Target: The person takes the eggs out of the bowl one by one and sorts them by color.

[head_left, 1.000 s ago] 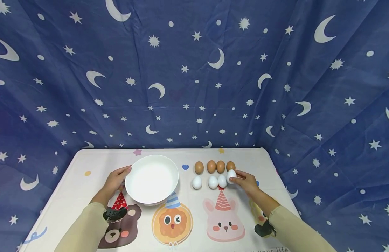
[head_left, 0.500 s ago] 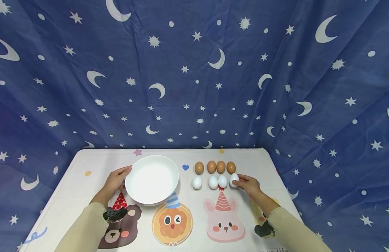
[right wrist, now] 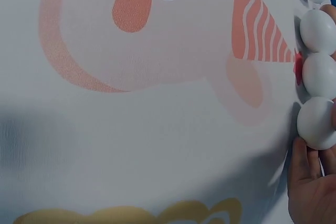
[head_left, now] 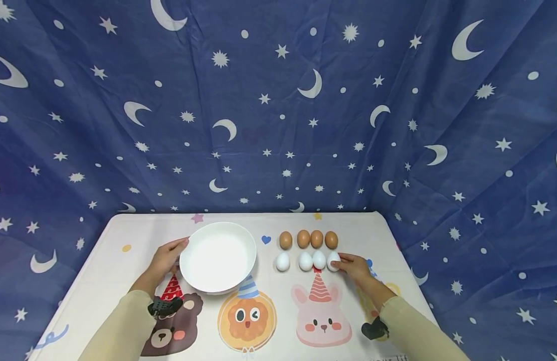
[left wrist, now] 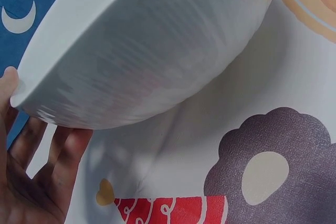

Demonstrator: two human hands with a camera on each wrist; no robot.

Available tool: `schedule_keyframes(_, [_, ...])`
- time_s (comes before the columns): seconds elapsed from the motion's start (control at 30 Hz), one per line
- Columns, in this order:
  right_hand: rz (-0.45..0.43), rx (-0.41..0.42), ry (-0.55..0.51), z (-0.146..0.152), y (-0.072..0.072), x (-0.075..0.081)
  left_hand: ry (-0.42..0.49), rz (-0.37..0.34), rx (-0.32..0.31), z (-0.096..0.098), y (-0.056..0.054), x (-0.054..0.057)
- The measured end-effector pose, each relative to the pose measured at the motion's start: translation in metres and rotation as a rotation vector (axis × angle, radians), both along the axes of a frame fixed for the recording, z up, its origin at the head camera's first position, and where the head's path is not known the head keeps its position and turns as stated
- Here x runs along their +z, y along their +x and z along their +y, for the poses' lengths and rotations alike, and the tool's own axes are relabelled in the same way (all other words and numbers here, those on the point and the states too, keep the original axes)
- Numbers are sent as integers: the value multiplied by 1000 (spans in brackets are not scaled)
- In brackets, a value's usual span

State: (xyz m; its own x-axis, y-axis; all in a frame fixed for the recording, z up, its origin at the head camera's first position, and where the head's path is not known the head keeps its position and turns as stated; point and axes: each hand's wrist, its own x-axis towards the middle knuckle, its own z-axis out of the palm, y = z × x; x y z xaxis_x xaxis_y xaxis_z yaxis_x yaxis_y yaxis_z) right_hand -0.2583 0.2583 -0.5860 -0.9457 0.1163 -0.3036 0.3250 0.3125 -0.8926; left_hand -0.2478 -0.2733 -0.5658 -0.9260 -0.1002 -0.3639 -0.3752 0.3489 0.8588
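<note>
My left hand (head_left: 166, 256) holds the left side of a large white bowl (head_left: 218, 257), thumb at the rim and fingers under the wall (left wrist: 147, 61). My right hand (head_left: 354, 266) pinches a white egg (head_left: 334, 261) at the right end of a row of white eggs. In the right wrist view that egg (right wrist: 316, 123) sits at or very near the tablecloth, close against its neighbour egg (right wrist: 320, 75). The other white eggs are a close pair, with one egg (head_left: 283, 261) apart at the left.
Behind the white row stands a row of several brown eggs (head_left: 316, 239). A white tablecloth (head_left: 98, 281) with cartoon animals covers the table. A dark blue curtain (head_left: 260, 125) with moons and stars rises at the back and right.
My right hand has brought the white egg toward me from beside the rightmost brown egg, then slightly left to the row's end. The left hand and bowl have stayed put.
</note>
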Motion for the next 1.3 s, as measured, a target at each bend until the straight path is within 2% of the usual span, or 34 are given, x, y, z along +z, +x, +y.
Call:
schedule_keyframes(0.2, [52,20,-5,4,2,-6,5,5,-4,1,1,0])
schedule_keyframes(0.4, [3,-15,42,1,-1,-12,-1,14,-3,1,1,1])
schedule_keyframes(0.63, [-9,-11,66,-4,0,-5,-4,25,4,2,1,2])
schedule_keyframes(1.3, [-33,-29,24,-4,-3,-5,16,18,11,0,0,-1])
